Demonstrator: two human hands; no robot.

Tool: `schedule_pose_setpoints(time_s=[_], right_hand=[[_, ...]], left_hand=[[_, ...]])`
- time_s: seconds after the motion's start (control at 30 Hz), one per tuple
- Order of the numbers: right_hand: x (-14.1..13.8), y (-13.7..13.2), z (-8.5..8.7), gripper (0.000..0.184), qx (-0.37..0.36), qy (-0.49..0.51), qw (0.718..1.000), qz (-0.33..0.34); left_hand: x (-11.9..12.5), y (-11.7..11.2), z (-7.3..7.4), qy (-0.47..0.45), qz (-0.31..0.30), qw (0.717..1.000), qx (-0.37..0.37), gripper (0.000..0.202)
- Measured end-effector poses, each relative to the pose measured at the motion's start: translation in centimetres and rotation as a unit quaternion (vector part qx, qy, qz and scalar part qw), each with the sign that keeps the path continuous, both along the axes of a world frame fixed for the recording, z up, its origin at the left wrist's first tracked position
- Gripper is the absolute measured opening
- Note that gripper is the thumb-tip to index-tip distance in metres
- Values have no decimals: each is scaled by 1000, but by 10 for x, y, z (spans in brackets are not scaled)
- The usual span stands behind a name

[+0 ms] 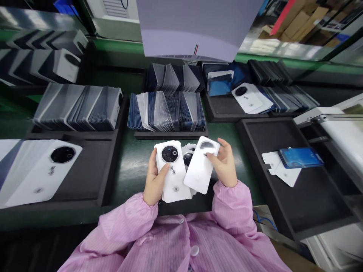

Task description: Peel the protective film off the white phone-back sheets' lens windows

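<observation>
My left hand (154, 181) is closed around the left edge of a white phone back cover (175, 177), thumb on its face. This cover has a black eight-sided camera patch, dark lettering and a small round mark. In my right hand (225, 166) is another white phone back cover (200, 172), tilted to the right, with a pale patch at its top; my thumb presses near that patch. Between and behind the two, part of a further white piece with a dark round patch (187, 156) shows, mostly hidden. Both covers are above the green table (133, 166).
Rows of dark and white covers (167, 111) stand in a rack ahead. More rows (78, 107) stand at the left, above a tray with fanned white covers (56, 173). On the right, a black tray (314, 211) bears a blue-screened phone (300, 157) and white pieces.
</observation>
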State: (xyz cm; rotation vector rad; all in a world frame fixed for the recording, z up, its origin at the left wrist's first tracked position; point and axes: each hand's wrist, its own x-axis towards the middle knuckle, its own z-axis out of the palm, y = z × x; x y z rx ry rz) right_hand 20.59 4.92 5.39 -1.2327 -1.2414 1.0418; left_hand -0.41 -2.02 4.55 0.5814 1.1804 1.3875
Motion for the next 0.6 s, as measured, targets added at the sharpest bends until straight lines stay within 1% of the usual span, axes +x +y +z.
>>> schedule_pose_setpoints(time_s=[0.07, 0.17, 0.23, 0.27, 0.3, 0.37, 0.43, 0.47, 0.5, 0.53, 0.6], right_hand=[[4, 1, -3, 51, -20, -5, 999, 42], [9, 3, -7, 52, -30, -35, 998, 50], [9, 3, -10, 53, -32, -98, 993, 50], [7, 3, -11, 51, -31, -149, 987, 50], [4, 3, -13, 49, -23, -209, 976, 48], [-4, 1, -15, 47, 14, -335, 942, 27], [-13, -2, -17, 52, 64, -419, 906, -3], [-17, -4, -19, 57, 85, -436, 896, -12], [-21, -5, -21, 62, 101, -439, 893, -12], [-25, -7, -23, 67, 110, -433, 895, -1], [-31, -10, -27, 75, 111, -406, 906, 46]], left_hand=[[-1, 1, -1, -18, 6, 1000, -14, 83], [-3, 2, 1, -48, 19, 998, -36, 89], [-4, 2, 3, -62, 20, 997, -36, 90], [-4, 2, 5, -66, 14, 997, -30, 87], [-4, 3, 7, -68, 4, 998, -20, 83], [-4, 3, 11, -64, -18, 998, -5, 74], [-3, 3, 13, -56, -32, 998, -6, 71], [-2, 3, 14, -53, -35, 998, -11, 73], [-2, 3, 13, -50, -36, 998, -14, 74], [-1, 3, 13, -47, -38, 998, -16, 76], [0, 2, 12, -39, -43, 998, -15, 75]])
